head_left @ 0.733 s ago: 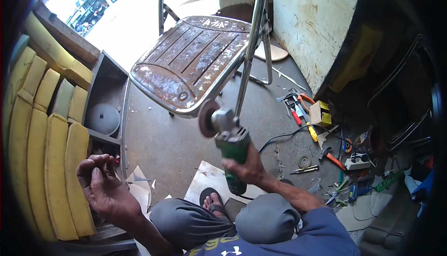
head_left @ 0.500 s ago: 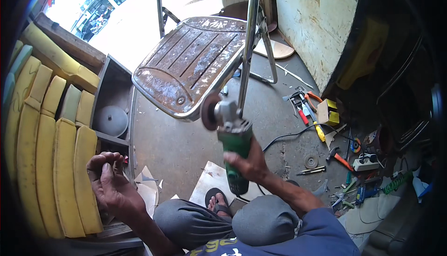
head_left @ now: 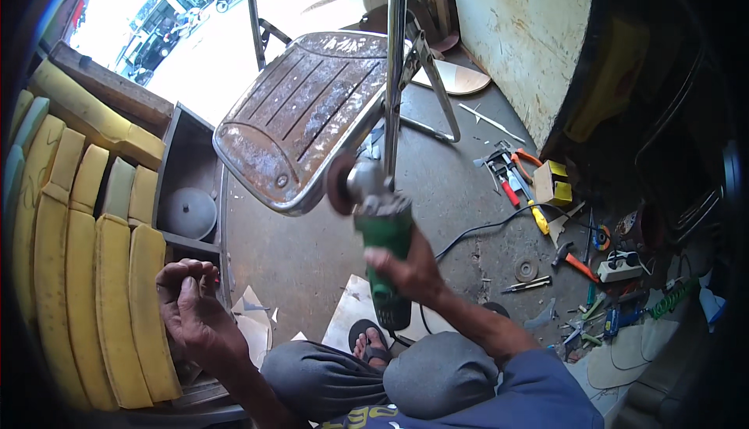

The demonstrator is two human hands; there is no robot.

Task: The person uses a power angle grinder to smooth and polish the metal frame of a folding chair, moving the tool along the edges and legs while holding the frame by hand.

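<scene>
My right hand (head_left: 407, 271) is wrapped round the green body of an angle grinder (head_left: 388, 246), with its head pointing away from me. The grinder's reddish-brown disc (head_left: 341, 185) is close to the near right edge of a folding chair's metal seat (head_left: 300, 105); whether it touches is unclear. Rust and worn white paint cover the slotted seat, which has a shiny rim. One chrome leg tube (head_left: 395, 62) rises just beyond the grinder. My left hand (head_left: 197, 304) is raised beside the yellow foam pads, fingers curled in against the thumb, with nothing visible in them.
Yellow foam pads (head_left: 82, 273) are stacked at the left, by a grey shelf (head_left: 191, 136) holding a round metal lid (head_left: 187, 214). Tools litter the floor at the right, including a hammer (head_left: 573, 263) and a power strip (head_left: 619, 267). A cable (head_left: 484, 226) crosses the floor.
The grinder has shifted slightly left in view, still in my right hand. The chair also appears a little further left, while my left hand sits slightly further right.
</scene>
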